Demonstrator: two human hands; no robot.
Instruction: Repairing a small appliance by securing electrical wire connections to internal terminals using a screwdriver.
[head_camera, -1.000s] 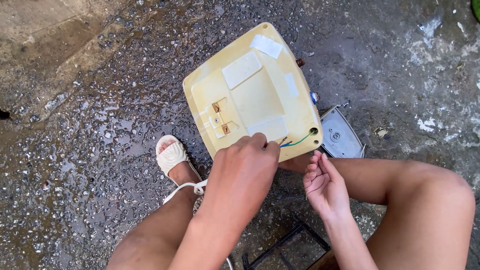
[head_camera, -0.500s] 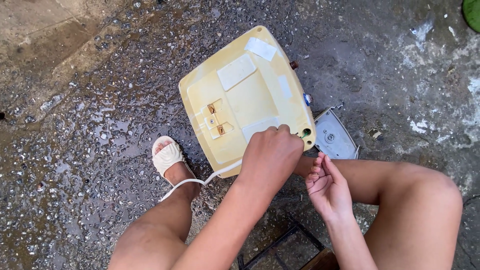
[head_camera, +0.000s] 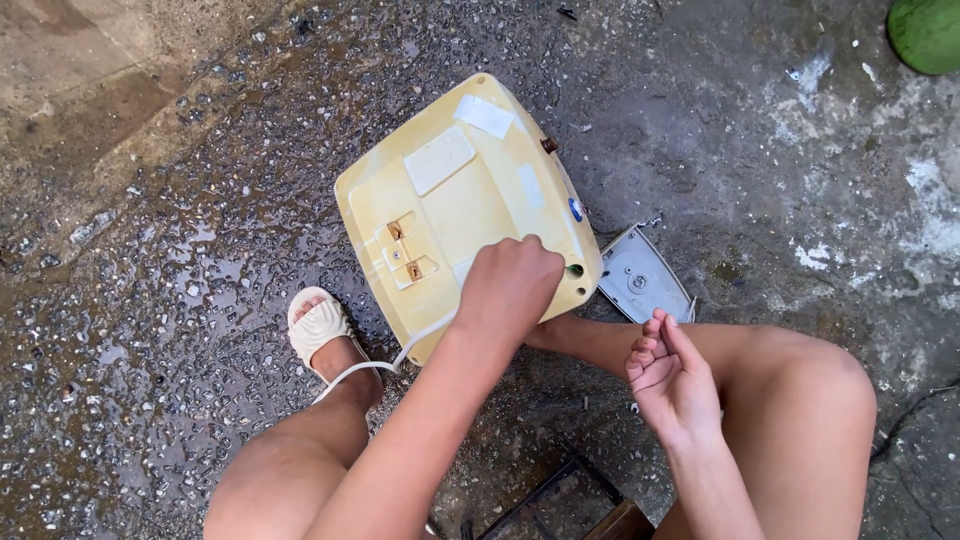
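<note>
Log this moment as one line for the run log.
left hand: closed on yellowed plastic housing, near white cord | right hand: free, fingers curled | grey cover plate: on wet ground

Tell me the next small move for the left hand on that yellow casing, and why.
Probably draw the white cord gently out from the casing's corner. The left hand is closed over the lower right corner of the yellowed casing, by the small hole there, and the cord trails from under it toward the sandalled foot. The right hand hangs curled and apart, holding nothing visible.
</note>
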